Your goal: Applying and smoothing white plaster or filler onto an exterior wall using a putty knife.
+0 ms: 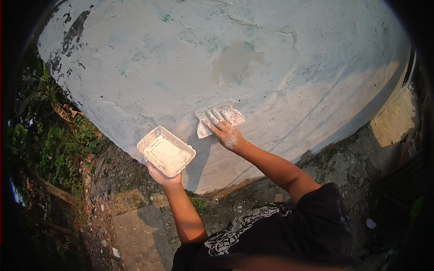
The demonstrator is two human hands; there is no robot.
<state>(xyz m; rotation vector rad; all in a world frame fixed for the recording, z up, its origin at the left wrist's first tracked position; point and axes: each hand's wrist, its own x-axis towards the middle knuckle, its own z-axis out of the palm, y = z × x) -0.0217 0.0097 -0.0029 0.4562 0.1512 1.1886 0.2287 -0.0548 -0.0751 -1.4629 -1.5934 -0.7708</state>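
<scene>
Paste-caked tub [168, 152], smeared sheet [235, 116], patchy wall [135, 67]
Left grip [165, 176] grasps the rectangular, white-crusted tub before the wall; right grip [229, 136] clasps the sheet, perhaps a flexible spreader, against the wall.

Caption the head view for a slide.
Left hand supports a tub of pale paste; right hand holds a smeared sheet against a wall.

Tub [176, 142] on L hand [163, 178], paste [170, 156] in tub, sheet [205, 131] btwn R hand [229, 136] & wall [149, 90]; plants [68, 151] far L
</scene>
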